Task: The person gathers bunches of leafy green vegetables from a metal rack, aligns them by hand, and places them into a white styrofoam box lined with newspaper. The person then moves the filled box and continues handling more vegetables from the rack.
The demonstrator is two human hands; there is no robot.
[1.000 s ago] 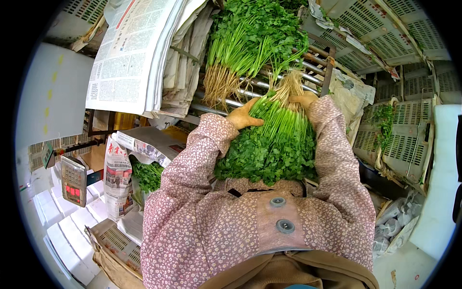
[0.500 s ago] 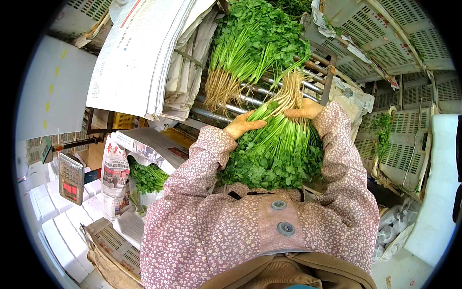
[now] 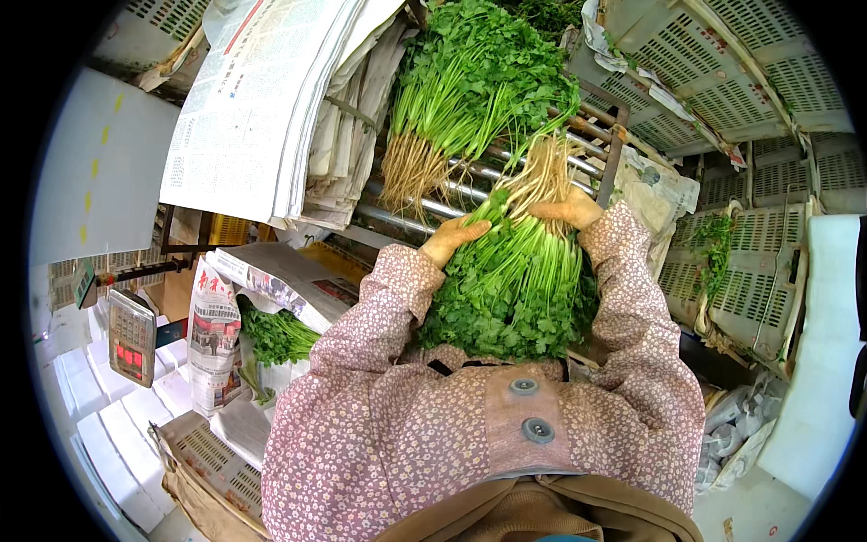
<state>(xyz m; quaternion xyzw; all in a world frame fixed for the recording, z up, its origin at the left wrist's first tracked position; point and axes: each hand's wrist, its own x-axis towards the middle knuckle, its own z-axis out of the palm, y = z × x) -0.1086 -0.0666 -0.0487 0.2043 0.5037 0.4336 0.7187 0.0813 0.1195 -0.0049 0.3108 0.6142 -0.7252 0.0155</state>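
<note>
A bunch of cilantro lies in front of my body, its leaves toward me and its pale roots pointing away. My right hand is closed round the root end, with the thumb across the stems. At the bunch's left side, my left hand grips the edge stems between thumb and fingers; its fingertips are partly hidden by greens. Just beyond, a second, larger heap of cilantro rests on a rack of metal bars, with its brown roots hanging toward me.
A thick stack of newspapers stands at the upper left. Below it are a newspaper-wrapped bundle of greens and a scale with a red-lit display. Pale plastic crates line the right side. A white foam panel stands at far right.
My left hand has shifted slightly outward along the bunch's left edge, and a few stems there now lie straighter. My right hand keeps its hold on the root end, moving slightly left.
</note>
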